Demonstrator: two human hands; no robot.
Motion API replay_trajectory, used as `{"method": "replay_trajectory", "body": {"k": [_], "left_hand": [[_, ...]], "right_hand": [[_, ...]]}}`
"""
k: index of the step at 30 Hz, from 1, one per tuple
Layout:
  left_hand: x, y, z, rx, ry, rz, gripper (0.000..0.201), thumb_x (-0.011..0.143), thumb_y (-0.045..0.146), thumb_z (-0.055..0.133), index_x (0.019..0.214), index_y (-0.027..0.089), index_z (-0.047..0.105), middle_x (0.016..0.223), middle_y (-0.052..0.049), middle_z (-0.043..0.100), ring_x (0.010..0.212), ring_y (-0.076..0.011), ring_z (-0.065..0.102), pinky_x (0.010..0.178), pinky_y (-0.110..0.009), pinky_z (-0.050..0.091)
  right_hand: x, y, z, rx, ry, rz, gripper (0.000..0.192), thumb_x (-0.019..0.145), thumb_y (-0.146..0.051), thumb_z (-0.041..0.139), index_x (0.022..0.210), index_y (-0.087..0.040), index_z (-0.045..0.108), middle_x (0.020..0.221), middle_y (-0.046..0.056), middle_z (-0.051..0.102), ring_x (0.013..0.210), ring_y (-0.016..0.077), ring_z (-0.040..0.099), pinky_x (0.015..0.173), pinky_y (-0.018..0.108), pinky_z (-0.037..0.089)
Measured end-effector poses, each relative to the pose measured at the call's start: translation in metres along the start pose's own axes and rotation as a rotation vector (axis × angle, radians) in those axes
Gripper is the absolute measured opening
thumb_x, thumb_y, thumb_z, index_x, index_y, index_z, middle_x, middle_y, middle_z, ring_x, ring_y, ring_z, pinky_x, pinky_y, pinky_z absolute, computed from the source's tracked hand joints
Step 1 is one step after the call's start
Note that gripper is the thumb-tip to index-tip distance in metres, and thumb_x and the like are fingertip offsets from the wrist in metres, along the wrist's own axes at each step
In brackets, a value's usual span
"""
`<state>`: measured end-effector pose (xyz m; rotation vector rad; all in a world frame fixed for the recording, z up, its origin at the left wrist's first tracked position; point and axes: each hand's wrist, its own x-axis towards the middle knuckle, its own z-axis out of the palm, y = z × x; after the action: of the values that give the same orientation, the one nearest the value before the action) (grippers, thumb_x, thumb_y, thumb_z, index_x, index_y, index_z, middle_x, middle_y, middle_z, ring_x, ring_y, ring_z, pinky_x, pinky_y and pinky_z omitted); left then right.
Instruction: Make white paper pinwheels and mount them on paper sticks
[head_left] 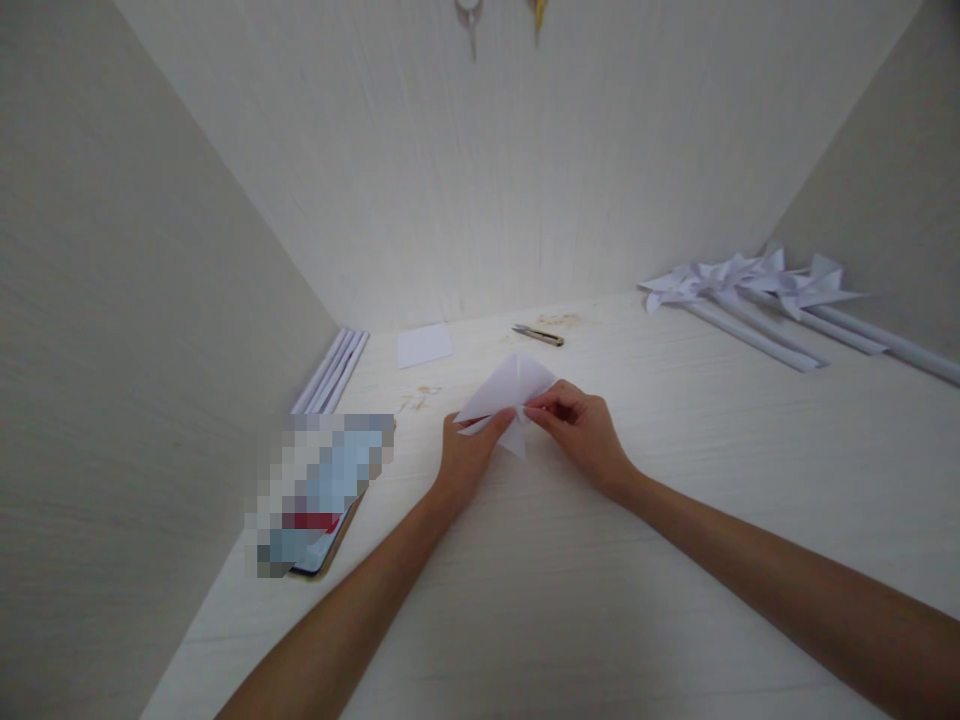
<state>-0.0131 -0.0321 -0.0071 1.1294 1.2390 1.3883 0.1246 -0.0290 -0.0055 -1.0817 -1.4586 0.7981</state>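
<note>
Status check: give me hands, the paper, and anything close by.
Left hand and right hand both pinching the folded paper on the desk. Phone left of it, cutter behind, pinwheels far right.

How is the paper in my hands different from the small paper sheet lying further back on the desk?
The folded paper is creased into angled flaps and pinched by the left hand and right hand; the small sheet lies flat, square-edged and untouched. The folded paper looks larger. Both are white.
</note>
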Motion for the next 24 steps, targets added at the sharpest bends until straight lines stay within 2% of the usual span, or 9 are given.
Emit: {"method": "replay_trajectory", "body": {"k": [7, 12, 16, 19, 21, 24], "left_hand": [[-0.002, 0.005, 0.003, 0.062, -0.009, 0.004, 0.024, 0.053, 0.028, 0.071, 0.070, 0.012, 0.068, 0.071, -0.007, 0.069, 0.067, -0.0201, 0.062, 0.063, -0.031, 0.048], [-0.002, 0.006, 0.006, 0.034, 0.030, -0.015, 0.025, 0.050, 0.026, 0.072, 0.069, 0.011, 0.067, 0.071, -0.007, 0.069, 0.069, -0.0211, 0.062, 0.066, -0.033, 0.048], [0.000, 0.004, 0.005, -0.109, 0.071, -0.067, 0.029, 0.049, 0.024, 0.072, 0.075, 0.012, 0.067, 0.075, -0.007, 0.069, 0.070, -0.0200, 0.062, 0.068, -0.033, 0.049], [0.002, 0.006, 0.004, -0.256, 0.093, -0.086, 0.031, 0.051, 0.019, 0.071, 0.081, 0.014, 0.066, 0.079, -0.007, 0.069, 0.074, -0.0186, 0.062, 0.071, -0.031, 0.048], [0.001, 0.008, 0.006, -0.326, 0.101, -0.092, 0.036, 0.052, 0.015, 0.070, 0.087, 0.015, 0.064, 0.081, -0.006, 0.069, 0.077, -0.0179, 0.062, 0.072, -0.030, 0.048], [-0.004, 0.013, 0.011, -0.397, 0.079, -0.110, 0.041, 0.055, 0.012, 0.067, 0.094, 0.018, 0.062, 0.085, -0.005, 0.068, 0.081, -0.0179, 0.062, 0.076, -0.030, 0.048]], "right_hand": [[-0.002, -0.008, 0.002, -0.063, 0.025, 0.027, 0.006, 0.065, -0.021, 0.060, 0.061, -0.017, 0.061, 0.055, -0.002, 0.048, 0.050, 0.0094, 0.041, 0.047, 0.024, 0.034], [-0.003, -0.008, 0.004, -0.056, 0.044, 0.005, 0.005, 0.066, -0.020, 0.059, 0.062, -0.018, 0.056, 0.054, -0.003, 0.046, 0.051, 0.0091, 0.040, 0.048, 0.024, 0.034], [-0.005, -0.005, 0.009, 0.088, 0.154, 0.070, 0.024, 0.060, -0.023, 0.065, 0.067, -0.020, 0.042, 0.055, -0.007, 0.040, 0.049, 0.0077, 0.039, 0.046, 0.022, 0.034], [-0.006, -0.001, 0.013, 0.256, 0.236, 0.172, 0.039, 0.052, -0.024, 0.070, 0.072, -0.022, 0.037, 0.063, -0.007, 0.042, 0.054, 0.0079, 0.044, 0.050, 0.022, 0.040], [-0.006, -0.001, 0.015, 0.360, 0.210, 0.232, 0.043, 0.050, -0.026, 0.072, 0.078, -0.022, 0.040, 0.073, -0.004, 0.048, 0.065, 0.0100, 0.050, 0.058, 0.024, 0.045], [-0.005, -0.003, 0.017, 0.472, 0.011, 0.288, 0.037, 0.054, -0.029, 0.069, 0.083, -0.019, 0.048, 0.081, 0.001, 0.057, 0.073, 0.0131, 0.055, 0.068, 0.029, 0.047]]}}
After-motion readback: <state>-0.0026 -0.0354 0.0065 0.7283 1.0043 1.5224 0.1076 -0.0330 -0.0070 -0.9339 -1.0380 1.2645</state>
